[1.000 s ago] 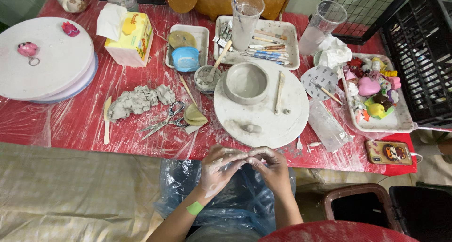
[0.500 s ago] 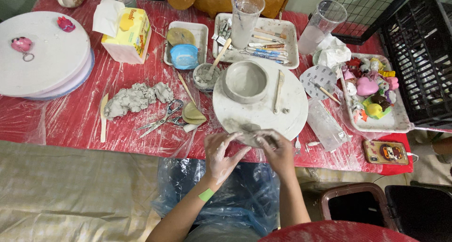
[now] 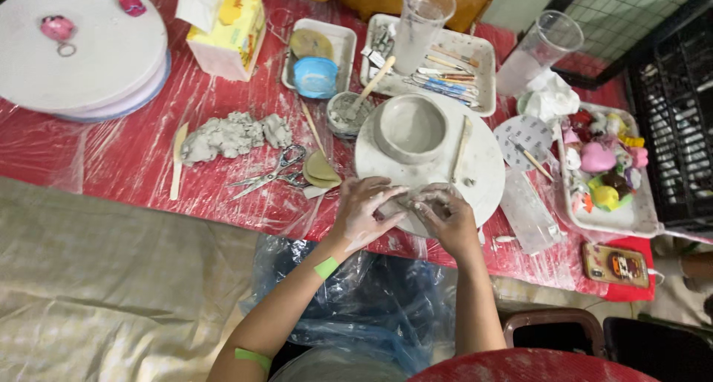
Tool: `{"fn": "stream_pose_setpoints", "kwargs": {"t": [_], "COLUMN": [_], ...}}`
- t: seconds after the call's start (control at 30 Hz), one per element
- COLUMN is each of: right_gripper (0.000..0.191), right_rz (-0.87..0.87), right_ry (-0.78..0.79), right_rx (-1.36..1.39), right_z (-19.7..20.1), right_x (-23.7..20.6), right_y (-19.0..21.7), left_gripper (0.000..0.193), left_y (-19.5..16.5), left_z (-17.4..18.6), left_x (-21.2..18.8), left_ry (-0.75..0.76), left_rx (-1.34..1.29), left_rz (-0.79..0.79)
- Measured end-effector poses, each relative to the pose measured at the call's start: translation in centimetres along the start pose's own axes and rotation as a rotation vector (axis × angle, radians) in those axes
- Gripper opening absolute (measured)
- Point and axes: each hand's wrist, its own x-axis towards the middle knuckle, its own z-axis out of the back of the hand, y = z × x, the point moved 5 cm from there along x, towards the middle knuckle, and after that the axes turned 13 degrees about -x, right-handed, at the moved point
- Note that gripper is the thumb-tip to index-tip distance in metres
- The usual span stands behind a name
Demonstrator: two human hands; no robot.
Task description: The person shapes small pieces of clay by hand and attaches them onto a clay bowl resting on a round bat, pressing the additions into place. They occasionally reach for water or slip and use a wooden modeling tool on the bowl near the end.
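While both hands are pinching a small clay piece [image 3: 405, 204] at the near edge of the round white turntable [image 3: 486, 170], the left hand [image 3: 364, 212] and right hand [image 3: 445, 217] are closing on it together, so squeezing too hard risks tearing it, and an elbow could be nudging the clay bowl [image 3: 410, 128] at the turntable's centre. Beyond the turntable, two clear cups are standing; left of it, one pair of scissors [image 3: 271, 172] and one grey clay lump [image 3: 230, 135] are lying.

Both forearms are bare, with no sleeves. The left hand [image 3: 365, 212] and right hand [image 3: 445, 217] are smeared with pale grey clay. Two green strips sit on the left arm: at the wrist and near the elbow.
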Motion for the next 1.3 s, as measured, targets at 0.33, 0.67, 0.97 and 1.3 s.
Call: {"fn": "stream_pose_setpoints", "kwargs": {"t": [0.33,0.67,0.97,1.3], "right_gripper": [0.017,0.021,0.028,0.025], "right_rz": [0.023,0.176,0.102,0.258], "right_ry": [-0.029,-0.068,-0.111,-0.278], "right_rx": [-0.194,-0.305,-0.221,-0.421], "right_z": [0.3,0.3,-0.4,-0.7], "right_x": [0.1,-0.5,-1.5,-2.0], "right_y": [-0.3,2.2,2.1,2.8], "left_gripper": [0.038,0.034,0.043,0.05], "left_y": [0.7,0.5,0.2,0.3], "left_z": [-0.9,-0.9,-0.3,0.0], "left_x": [-0.4,-0.4,-0.4,-0.3], "left_ry": [-0.046,-0.087,-0.106,-0.086], "left_rx": [0.039,0.032,0.025,0.033], "left_rz": [-0.02,-0.034,-0.06,-0.031]}}
